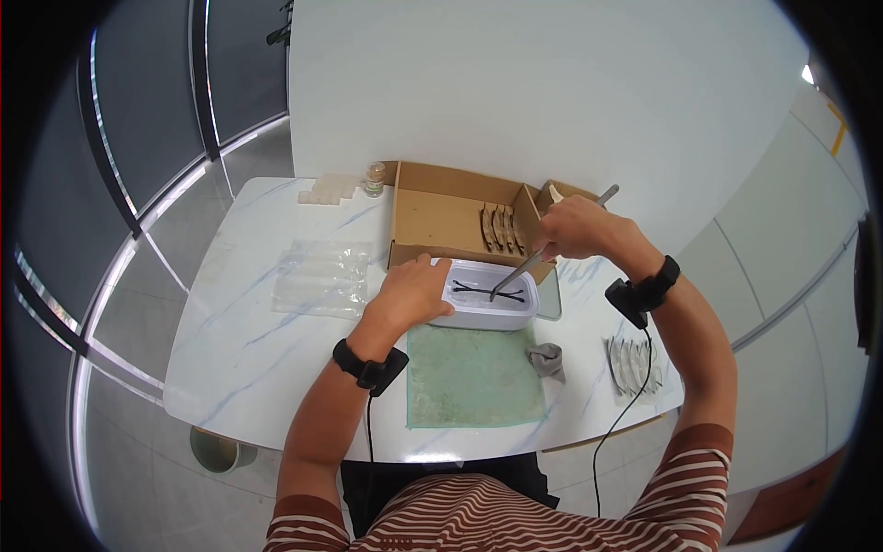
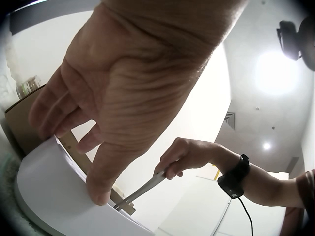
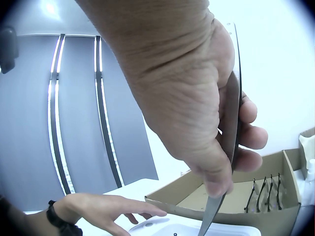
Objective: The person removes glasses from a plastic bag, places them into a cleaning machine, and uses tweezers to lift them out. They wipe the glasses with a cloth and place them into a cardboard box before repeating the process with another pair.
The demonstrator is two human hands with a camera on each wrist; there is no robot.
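Observation:
A white oval tub [image 1: 487, 320] holds thin black rods [image 1: 467, 289] that lie crossed inside. My left hand [image 1: 412, 293] grips the tub's left end, the thumb [image 2: 101, 189] on its near side and the fingers over the far side. Long metal tweezers [image 1: 524, 273] are held in my right hand [image 1: 578, 228], above the tub's right part. Their tips reach down into the tub beside the rods. In the right wrist view, the thumb and fingers of my right hand [image 3: 197, 118] wrap around the tweezers [image 3: 231, 113].
Behind the tub stands a cardboard box [image 1: 432, 198] with several dark curved pieces [image 1: 499, 228]. A green mat [image 1: 474, 377] and grey cloth [image 1: 547, 361] lie in front. Clear bags [image 1: 322, 278] are left, a jar [image 1: 374, 180] behind; packed curved pieces [image 1: 633, 366] lie right.

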